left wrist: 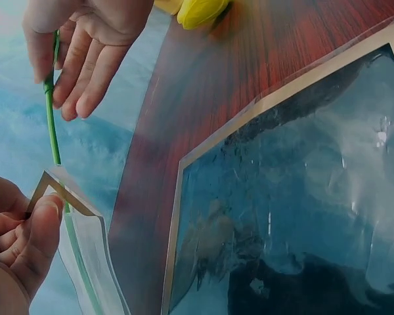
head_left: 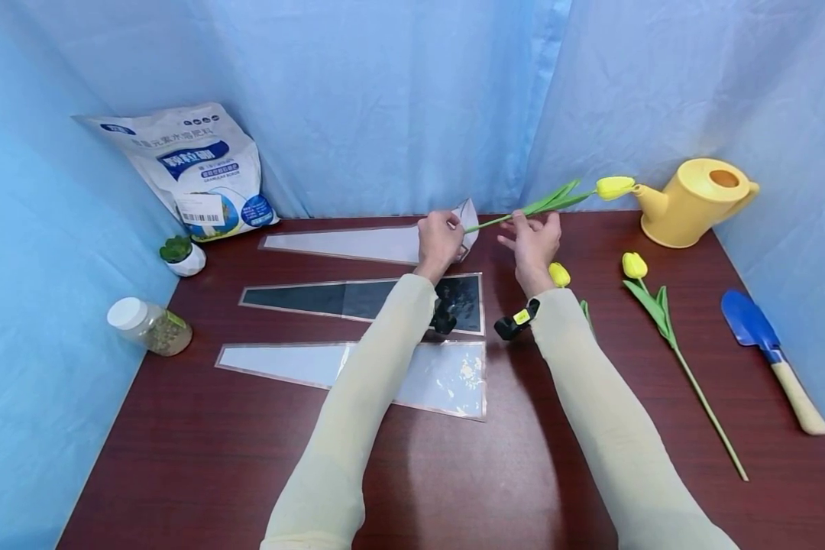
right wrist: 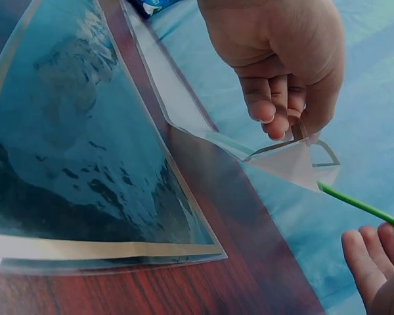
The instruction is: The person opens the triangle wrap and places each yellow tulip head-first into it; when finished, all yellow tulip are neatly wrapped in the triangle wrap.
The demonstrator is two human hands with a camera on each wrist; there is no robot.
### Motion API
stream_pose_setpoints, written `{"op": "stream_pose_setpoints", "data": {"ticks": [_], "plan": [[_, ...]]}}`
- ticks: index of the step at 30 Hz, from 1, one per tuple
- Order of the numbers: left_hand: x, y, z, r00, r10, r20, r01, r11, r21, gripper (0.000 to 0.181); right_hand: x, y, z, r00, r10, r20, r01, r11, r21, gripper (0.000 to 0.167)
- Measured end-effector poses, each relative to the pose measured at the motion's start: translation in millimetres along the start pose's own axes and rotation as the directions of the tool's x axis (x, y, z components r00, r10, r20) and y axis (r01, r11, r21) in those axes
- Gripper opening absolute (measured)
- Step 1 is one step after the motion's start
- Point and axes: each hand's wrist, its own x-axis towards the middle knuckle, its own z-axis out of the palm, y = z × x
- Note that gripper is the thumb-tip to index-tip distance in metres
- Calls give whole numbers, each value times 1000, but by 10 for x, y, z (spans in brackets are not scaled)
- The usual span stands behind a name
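Pinching with thumb and fingers, your left hand has the wide right-hand mouth of the far white sleeve, fingers curled in on its edge and the rim standing up in a bent peak. Over to your right hand: thumb and forefinger close on the green stem of a yellow tulip, the other fingers spread loosely, nearly straight. The stem's lower end is inside that mouth, showing green through the film, while the bloom points right, just by the spout of the yellow watering can; whether they touch, you can't tell.

Nearer you, left of centre, lie a dark sleeve and then a near white sleeve, both flat on the red-brown table, wide ends to the right. Your right forearm half hides a second tulip; a third tulip lies in full view to its right, and beyond that rests a blue trowel. Far left, a printed bag leans against the curtain, a potted plant just in front, a white-lidded jar nearer still.
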Motion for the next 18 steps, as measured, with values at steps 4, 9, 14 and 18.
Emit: {"op": "stream_pose_setpoints", "data": {"ticks": [4,9,14,18], "plan": [[-9,-3,-16,1000,4,-1,-3,1000,4,19,4,-5,-18,1000,-3,-17,3,1000,31,19],[-19,3,-16,1000,-1,3,1,1000,-6,19,17,-17,-47,997,-25,-74,29,998,49,16],[-30,13,-12,1000,7,1,-7,1000,-2,19,19,-7,-39,995,-26,-99,34,996,77,11],[-29,20,-10,1000,21,-6,-21,1000,22,19,2,8,-13,996,-2,-86,10,996,92,14]]}}
